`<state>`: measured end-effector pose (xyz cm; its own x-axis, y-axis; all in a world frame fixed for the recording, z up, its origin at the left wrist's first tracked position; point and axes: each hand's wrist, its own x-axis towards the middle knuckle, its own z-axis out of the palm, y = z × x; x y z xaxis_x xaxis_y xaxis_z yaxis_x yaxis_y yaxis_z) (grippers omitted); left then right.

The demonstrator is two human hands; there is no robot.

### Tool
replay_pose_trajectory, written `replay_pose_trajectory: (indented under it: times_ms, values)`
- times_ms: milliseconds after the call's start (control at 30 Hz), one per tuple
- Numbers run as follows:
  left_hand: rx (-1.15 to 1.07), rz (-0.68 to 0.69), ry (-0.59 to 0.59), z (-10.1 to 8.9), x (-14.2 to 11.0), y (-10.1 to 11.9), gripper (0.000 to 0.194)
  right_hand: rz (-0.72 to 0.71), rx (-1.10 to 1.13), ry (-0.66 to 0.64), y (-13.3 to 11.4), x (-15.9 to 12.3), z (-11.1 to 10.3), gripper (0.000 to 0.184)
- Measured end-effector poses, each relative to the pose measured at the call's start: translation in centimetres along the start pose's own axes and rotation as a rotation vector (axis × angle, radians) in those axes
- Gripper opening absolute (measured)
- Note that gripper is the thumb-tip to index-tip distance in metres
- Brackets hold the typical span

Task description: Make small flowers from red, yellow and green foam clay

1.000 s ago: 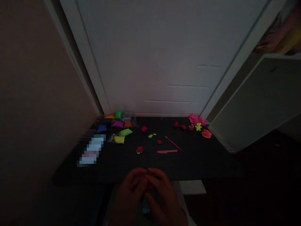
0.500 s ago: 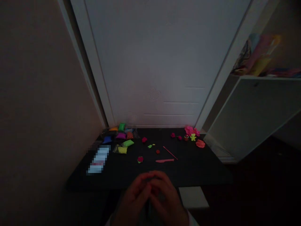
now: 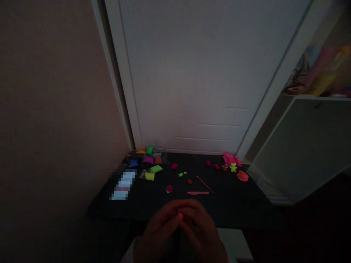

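Note:
My left hand (image 3: 162, 227) and my right hand (image 3: 199, 226) meet at the fingertips, just in front of the dark table's near edge. Pinched between them is a small bright red lump of modelling clay (image 3: 180, 216), mostly covered by the fingers. Beyond my hands lie a pink plastic knife (image 3: 197, 193), a thin pink stick (image 3: 204, 184) and a small red-orange disc (image 3: 189, 181). A red piece with a green edge (image 3: 169, 189) lies nearer the left, and small green pieces (image 3: 181, 174) sit behind it.
Packets of coloured clay (image 3: 148, 160) cluster at the table's back left, behind a blurred-out bright rectangle (image 3: 124, 184). Pink flowers (image 3: 231, 159), a yellow bear figure (image 3: 233, 167) and a coral flower (image 3: 242, 176) stand at the back right. A white door (image 3: 186, 73) rises behind the table (image 3: 230, 210).
My view has tilted and shifted, so the table sits lower in it. My hands stay together, fingers moving slightly, and the red clay between them shows more plainly.

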<state>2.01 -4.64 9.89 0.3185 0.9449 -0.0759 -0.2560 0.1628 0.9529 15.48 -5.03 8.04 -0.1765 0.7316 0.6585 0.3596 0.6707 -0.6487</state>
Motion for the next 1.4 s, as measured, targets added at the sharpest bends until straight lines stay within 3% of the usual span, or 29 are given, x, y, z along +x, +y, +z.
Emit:
replay_pose_trajectory:
  times_ms: [200, 500, 800, 1067, 1133, 1267, 1400]
  values:
    - [0.011, -0.022, 0.016, 0.5, 1.3, 0.6, 0.02, 0.045, -0.026, -0.012, 1.0, 0.8, -0.1, 0.013]
    - [-0.105, 0.017, 0.016, -1.0, 3.8, -0.3, 0.029, -0.033, -0.013, -0.073, 2.1, 2.6, -0.2, 0.022]
    - [-0.216, -0.062, 0.013, -0.9, 4.8, 0.4, 0.034, 0.026, 0.002, -0.061, 2.7, 3.0, 0.0, 0.024]
    - [-0.178, -0.116, -0.023, -1.8, 5.9, -0.3, 0.036, 0.129, 0.042, 0.006, 3.5, 3.4, 0.3, 0.002]
    - [-0.183, -0.124, 0.0, -1.7, 6.0, -0.3, 0.034, 0.119, 0.034, -0.01, 3.6, 3.5, 0.2, 0.001]
    - [-0.212, -0.133, 0.044, -1.5, 6.0, -0.1, 0.029, 0.057, 0.016, -0.058, 3.7, 3.6, -0.1, 0.02]
    - [-0.23, -0.145, 0.073, -1.3, 6.0, -0.1, 0.031, 0.084, -0.052, -0.006, 4.1, 3.4, 0.4, 0.009]
